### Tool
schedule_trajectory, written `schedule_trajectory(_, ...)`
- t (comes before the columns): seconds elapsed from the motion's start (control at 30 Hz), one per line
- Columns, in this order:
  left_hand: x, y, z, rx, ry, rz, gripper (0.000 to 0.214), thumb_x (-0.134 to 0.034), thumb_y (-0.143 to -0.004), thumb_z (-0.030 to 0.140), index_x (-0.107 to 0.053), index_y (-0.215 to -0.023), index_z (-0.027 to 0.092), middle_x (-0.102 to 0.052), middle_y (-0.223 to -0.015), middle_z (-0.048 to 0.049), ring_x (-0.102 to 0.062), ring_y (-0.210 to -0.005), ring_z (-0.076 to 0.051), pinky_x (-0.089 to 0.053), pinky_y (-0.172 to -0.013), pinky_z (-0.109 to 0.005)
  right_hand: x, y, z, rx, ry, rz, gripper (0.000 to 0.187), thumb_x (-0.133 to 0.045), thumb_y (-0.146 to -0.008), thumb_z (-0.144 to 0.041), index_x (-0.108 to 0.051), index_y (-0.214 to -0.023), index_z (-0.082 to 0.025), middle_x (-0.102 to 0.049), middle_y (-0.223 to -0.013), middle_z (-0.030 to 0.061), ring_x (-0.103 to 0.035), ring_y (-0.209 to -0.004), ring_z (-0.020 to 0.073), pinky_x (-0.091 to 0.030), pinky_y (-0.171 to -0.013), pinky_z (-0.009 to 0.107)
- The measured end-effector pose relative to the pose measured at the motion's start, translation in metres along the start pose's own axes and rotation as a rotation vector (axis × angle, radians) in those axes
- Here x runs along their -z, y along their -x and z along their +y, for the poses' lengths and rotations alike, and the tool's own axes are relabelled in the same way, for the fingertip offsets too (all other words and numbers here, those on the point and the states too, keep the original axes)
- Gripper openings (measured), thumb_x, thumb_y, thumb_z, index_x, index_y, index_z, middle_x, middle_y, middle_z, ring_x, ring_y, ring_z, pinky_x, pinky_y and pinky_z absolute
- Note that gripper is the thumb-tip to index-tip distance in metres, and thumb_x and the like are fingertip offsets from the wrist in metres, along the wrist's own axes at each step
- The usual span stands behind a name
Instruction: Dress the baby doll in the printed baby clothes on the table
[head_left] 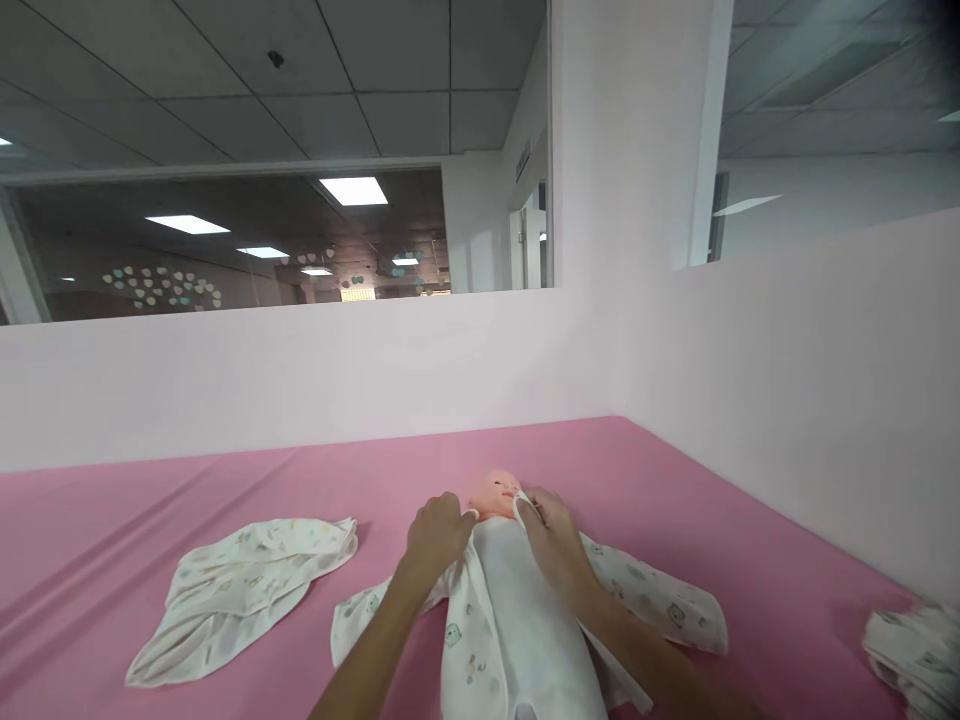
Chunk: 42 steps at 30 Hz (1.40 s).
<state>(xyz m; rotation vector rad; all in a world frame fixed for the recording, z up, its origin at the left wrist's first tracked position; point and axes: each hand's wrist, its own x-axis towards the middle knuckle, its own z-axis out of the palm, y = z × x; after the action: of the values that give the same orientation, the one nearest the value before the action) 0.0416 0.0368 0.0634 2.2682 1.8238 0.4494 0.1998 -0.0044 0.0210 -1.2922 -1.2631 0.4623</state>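
Head view: pink desk (675, 480), doll (517, 600) lying face up at its middle in a white garment, spare garment (240, 590) well to the left. Left hand (439, 535) and right hand (551, 530) each pinched on the collar beside the chin. Probably mid-dressing; calls next for drawing both edges together evenly.

Both hands, left (437, 533) and right (553, 530), grip printed garment (480, 620) at baby doll's (496, 494) neck; pink surface (112, 540) beneath.
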Motion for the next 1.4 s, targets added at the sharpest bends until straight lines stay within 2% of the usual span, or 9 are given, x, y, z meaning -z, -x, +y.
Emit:
schedule_trajectory(0.13, 0.0, -0.01, -0.013, -0.046, 0.077, -0.063, 0.029, -0.044, -0.085, 0.046, -0.048, -0.075, 0.019, -0.062, -0.086, -0.0099, -0.058, -0.078, -0.023, -0.029, -0.056, -0.027, 0.002, -0.003, -0.012, -0.108, -0.117, 0.036, 0.029, -0.041, -0.087, -0.042, -0.031, -0.067, -0.023, -0.03, -0.067, -0.004, -0.03, -0.063, 0.0141, -0.028, -0.055, 0.026)
schedule_trajectory(0.3, -0.01, -0.017, -0.012, -0.106, 0.132, -0.006, 0.024, -0.039, -0.086, 0.034, -0.04, -0.067, 0.02, -0.056, -0.074, -0.0043, -0.051, -0.069, -0.018, -0.028, -0.057, -0.027, 0.0, -0.021, -0.013, -0.133, -0.14, 0.071, 0.027, -0.041, -0.086, -0.038, -0.029, -0.068, -0.023, -0.027, -0.067, -0.0044, -0.027, -0.062, 0.0133, -0.024, -0.054, 0.026)
schedule_trajectory(0.5, -0.025, -0.003, 0.005, -0.207, 0.265, 0.07, 0.019, -0.034, -0.089, 0.023, -0.038, -0.07, 0.022, -0.052, -0.069, 0.0008, -0.048, -0.066, -0.015, -0.028, -0.057, -0.025, -0.003, -0.027, -0.004, -0.065, -0.059, -0.101, 0.023, -0.04, -0.085, -0.032, -0.029, -0.067, -0.023, -0.027, -0.066, -0.005, -0.029, -0.062, 0.0129, -0.025, -0.056, 0.026)
schedule_trajectory(0.6, -0.033, 0.006, 0.012, -0.182, 0.183, 0.122, 0.018, -0.032, -0.09, 0.016, -0.048, -0.082, 0.021, -0.059, -0.076, -0.0014, -0.054, -0.073, -0.018, -0.031, -0.061, -0.026, -0.006, -0.022, 0.004, -0.017, -0.015, -0.164, 0.023, -0.04, -0.085, -0.03, -0.029, -0.066, -0.023, -0.029, -0.065, -0.0051, -0.03, -0.062, 0.0131, -0.025, -0.056, 0.026)
schedule_trajectory(0.7, -0.038, 0.013, 0.018, -0.142, 0.071, 0.139, 0.024, -0.031, -0.092, 0.014, -0.052, -0.1, 0.019, -0.065, -0.085, -0.0045, -0.059, -0.082, -0.022, -0.036, -0.068, -0.029, -0.005, -0.016, 0.012, 0.006, -0.008, -0.148, 0.024, -0.04, -0.086, -0.032, -0.033, -0.065, -0.022, -0.034, -0.065, -0.0045, -0.035, -0.063, 0.0138, -0.028, -0.057, 0.026)
schedule_trajectory(0.83, -0.039, 0.02, 0.027, -0.101, -0.025, 0.14, 0.029, -0.028, -0.095, 0.016, -0.053, -0.109, 0.017, -0.068, -0.09, -0.0057, -0.063, -0.088, -0.025, -0.04, -0.073, -0.033, -0.004, -0.008, 0.022, -0.022, -0.096, -0.118, 0.024, -0.042, -0.088, -0.035, -0.046, -0.069, -0.021, -0.045, -0.068, -0.0029, -0.042, -0.065, 0.0148, -0.034, -0.06, 0.026)
schedule_trajectory(0.93, -0.041, 0.021, 0.033, -0.108, -0.168, 0.135, 0.03, -0.028, -0.096, 0.015, -0.054, -0.109, 0.018, -0.068, -0.095, -0.0053, -0.065, -0.089, -0.026, -0.042, -0.071, -0.035, -0.004, -0.002, 0.027, -0.008, -0.171, -0.093, 0.023, -0.044, -0.088, -0.033, -0.054, -0.073, -0.02, -0.055, -0.072, -0.0012, -0.049, -0.07, 0.016, -0.038, -0.065, 0.026)
schedule_trajectory(1.07, -0.046, 0.022, 0.037, -0.19, -0.346, 0.131, 0.03, -0.031, -0.094, 0.013, -0.057, -0.108, 0.02, -0.066, -0.107, -0.0044, -0.065, -0.092, -0.025, -0.044, -0.07, -0.034, -0.003, 0.002, 0.029, 0.008, -0.2, -0.082, 0.022, -0.046, -0.087, -0.029, -0.055, -0.07, -0.02, -0.056, -0.069, -0.0015, -0.053, -0.073, 0.0166, -0.04, -0.068, 0.026)
schedule_trajectory(1.4, -0.05, 0.028, 0.039, -0.294, -0.437, 0.217, 0.034, -0.036, -0.087, 0.002, -0.057, -0.109, 0.018, -0.064, -0.101, -0.0052, -0.064, -0.087, -0.022, -0.047, -0.064, -0.033, 0.003, 0.001, 0.027, 0.016, -0.243, -0.113, 0.022, -0.048, -0.086, -0.028, -0.057, -0.069, -0.02, -0.058, -0.068, -0.0021, -0.055, -0.075, 0.0163, -0.042, -0.072, 0.027)
